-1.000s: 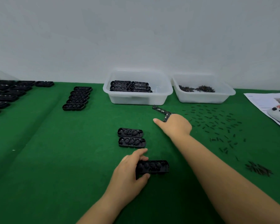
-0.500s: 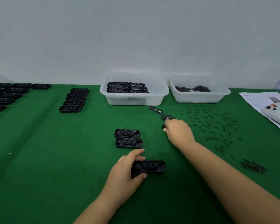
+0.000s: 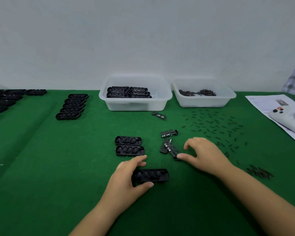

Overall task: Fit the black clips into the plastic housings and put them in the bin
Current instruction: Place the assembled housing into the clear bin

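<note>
My left hand (image 3: 126, 178) grips the left end of a black plastic housing (image 3: 152, 175) lying on the green mat. To its right my right hand (image 3: 205, 154) arches over the mat with thumb and forefinger apart. The thumb tip touches the end of a black clip piece (image 3: 169, 148). A second clip (image 3: 169, 133) lies just beyond it, and a third clip (image 3: 159, 115) lies nearer the bin. Two more housings (image 3: 129, 145) sit side by side behind my left hand. The clear bin (image 3: 134, 105) at the back holds several stacked housings.
A second clear bin (image 3: 203, 103) to the right holds small dark parts. Small black pins (image 3: 215, 125) lie scattered before it, with a pile (image 3: 260, 172) at the right. Rows of housings (image 3: 71, 106) lie at the left. A white controller (image 3: 288, 120) rests on paper.
My right hand has drawn back toward me from near the bin, and clip pieces now lie apart on the mat beside it. My left hand stays on the housing.
</note>
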